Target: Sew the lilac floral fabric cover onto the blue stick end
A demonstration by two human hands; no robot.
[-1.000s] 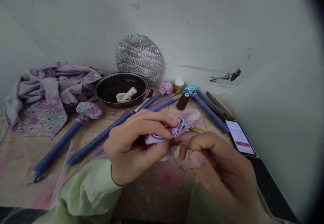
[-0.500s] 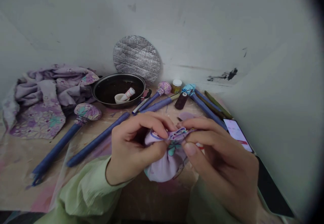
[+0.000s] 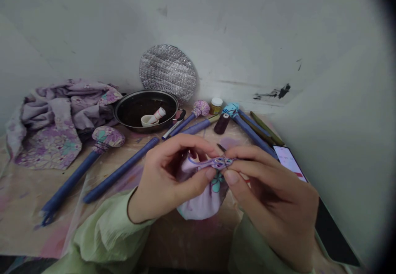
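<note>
A piece of lilac floral cloth with a turquoise flower hangs as a rounded pouch between my hands, its upper edge gathered into small folds. My left hand pinches this edge between thumb and fingers. Close by on the right, my right hand has thumb and fingertips pressed together on the end of the gathers. Whether a needle is between them, I cannot tell. Just beyond the fingertips a thin dark pointed tip shows; the rest of it is hidden.
Behind lie a black pan holding a small cup, a dark thread spool, a lidded jar and several blue-wrapped sticks, some cloth-headed. Crumpled floral fabric is at left, a lit phone at right. A silver disc leans on the wall.
The gathered edge has shifted slightly right and turned, bunching closer between my hands. My left hand has moved a little to the right, and more of the dark tip shows.
</note>
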